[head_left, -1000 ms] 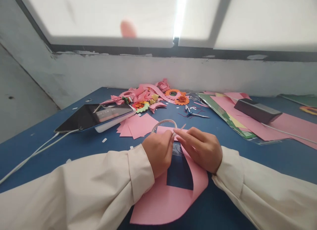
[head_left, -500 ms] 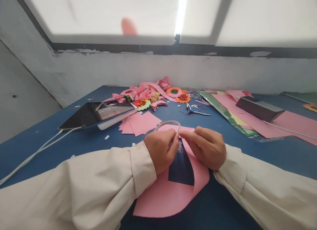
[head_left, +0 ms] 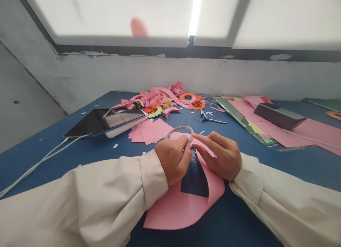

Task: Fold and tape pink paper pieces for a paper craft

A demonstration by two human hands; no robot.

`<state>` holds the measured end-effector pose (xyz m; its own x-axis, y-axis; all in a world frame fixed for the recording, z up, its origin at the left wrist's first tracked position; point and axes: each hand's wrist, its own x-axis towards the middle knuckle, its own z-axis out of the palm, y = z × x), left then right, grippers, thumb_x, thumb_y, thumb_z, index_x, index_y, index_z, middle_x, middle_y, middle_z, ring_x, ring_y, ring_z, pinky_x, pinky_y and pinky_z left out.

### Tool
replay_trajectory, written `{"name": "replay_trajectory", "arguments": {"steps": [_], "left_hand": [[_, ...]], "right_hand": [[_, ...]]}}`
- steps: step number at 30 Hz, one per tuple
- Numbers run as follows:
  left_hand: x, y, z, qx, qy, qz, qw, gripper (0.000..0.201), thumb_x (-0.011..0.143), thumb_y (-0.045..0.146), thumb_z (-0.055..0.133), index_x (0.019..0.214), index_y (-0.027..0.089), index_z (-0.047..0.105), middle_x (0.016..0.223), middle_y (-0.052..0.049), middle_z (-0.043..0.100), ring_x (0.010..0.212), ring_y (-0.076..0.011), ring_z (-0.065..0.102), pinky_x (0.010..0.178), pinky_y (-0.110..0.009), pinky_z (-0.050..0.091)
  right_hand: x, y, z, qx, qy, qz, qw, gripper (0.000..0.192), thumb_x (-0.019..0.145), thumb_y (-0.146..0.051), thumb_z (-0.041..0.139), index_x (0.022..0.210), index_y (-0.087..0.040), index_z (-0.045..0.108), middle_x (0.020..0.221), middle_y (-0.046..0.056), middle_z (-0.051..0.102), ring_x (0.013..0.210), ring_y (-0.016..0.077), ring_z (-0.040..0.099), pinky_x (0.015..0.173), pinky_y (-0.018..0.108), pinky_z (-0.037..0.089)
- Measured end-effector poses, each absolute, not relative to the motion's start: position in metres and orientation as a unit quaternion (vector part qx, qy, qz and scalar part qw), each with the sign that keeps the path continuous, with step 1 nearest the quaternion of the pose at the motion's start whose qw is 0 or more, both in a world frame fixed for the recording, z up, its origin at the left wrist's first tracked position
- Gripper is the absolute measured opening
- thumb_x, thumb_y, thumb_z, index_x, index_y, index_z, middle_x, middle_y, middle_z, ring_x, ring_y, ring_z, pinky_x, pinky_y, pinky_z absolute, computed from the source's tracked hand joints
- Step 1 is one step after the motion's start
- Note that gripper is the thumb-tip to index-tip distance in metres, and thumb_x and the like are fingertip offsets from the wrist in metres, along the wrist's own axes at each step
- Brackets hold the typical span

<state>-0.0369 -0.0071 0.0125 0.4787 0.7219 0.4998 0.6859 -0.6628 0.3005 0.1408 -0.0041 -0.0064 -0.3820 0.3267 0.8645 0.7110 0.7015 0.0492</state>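
Gap between pink squares (head_left: 157, 131), scissors (head_left: 214, 120); paper pile (head_left: 153, 98) blocks beyond.

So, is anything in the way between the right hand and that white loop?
Nothing visible is. The right hand reaches right up to the white loop, its index fingertip at the loop's edge. The left hand grips the loop from the other side; the curled pink paper lies lower, not between.

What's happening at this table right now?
A person's left hand pinches a pale ring, and the right hand has its fingertips at its edge; whether they grip it is unclear. Below, a curling pink paper lies on the blue table. Behind are pink paper scraps and a dark-screened device.
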Motion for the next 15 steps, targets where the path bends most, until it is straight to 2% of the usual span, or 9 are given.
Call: {"name": "replay_trajectory", "arguments": {"steps": [2, 5, 9, 15], "left_hand": [[-0.0372, -0.0072, 0.0129, 0.86, 0.409, 0.302, 0.033, 0.025, 0.092, 0.026, 0.033, 0.072, 0.02, 0.047, 0.055, 0.003, 0.048, 0.049, -0.0129, 0.047, 0.05, -0.026, 0.028], [-0.0369, -0.006, 0.0118, 0.858, 0.409, 0.308, 0.041, 0.027, 0.093, 0.027, 0.034, 0.07, 0.02, 0.047, 0.055, 0.003, 0.048, 0.05, -0.0121, 0.047, 0.05, -0.026, 0.028], [-0.0358, -0.0029, 0.0091, 0.85, 0.41, 0.328, 0.05, 0.031, 0.092, 0.029, 0.036, 0.064, 0.019, 0.043, 0.05, 0.004, 0.039, 0.045, -0.0101, 0.038, 0.048, -0.025, 0.023], [-0.0347, -0.0033, 0.0076, 0.843, 0.407, 0.345, 0.07, 0.028, 0.085, 0.025, 0.043, 0.059, 0.018, 0.038, 0.049, 0.006, 0.034, 0.045, -0.0082, 0.029, 0.048, -0.025, 0.018]], "right_hand": [[0.1411, -0.004, -0.0065, -0.317, -0.807, -0.215, 0.449, 0.025, 0.086, -0.019, 0.059, 0.11, -0.015, 0.062, 0.064, -0.002, 0.052, 0.056, 0.0085, 0.046, 0.054, 0.022, 0.037], [0.1426, -0.0037, -0.0076, -0.304, -0.814, -0.212, 0.447, 0.019, 0.086, -0.016, 0.058, 0.103, -0.018, 0.065, 0.062, -0.002, 0.051, 0.056, 0.0086, 0.045, 0.054, 0.022, 0.035], [0.1439, -0.0036, -0.0088, -0.297, -0.815, -0.203, 0.454, 0.011, 0.086, -0.014, 0.057, 0.091, -0.018, 0.067, 0.062, -0.001, 0.052, 0.056, 0.0089, 0.046, 0.053, 0.022, 0.035], [0.1416, -0.0047, -0.0066, -0.302, -0.816, -0.185, 0.458, 0.011, 0.087, -0.012, 0.055, 0.087, -0.018, 0.065, 0.065, -0.001, 0.053, 0.058, 0.0078, 0.048, 0.055, 0.021, 0.037]]}}
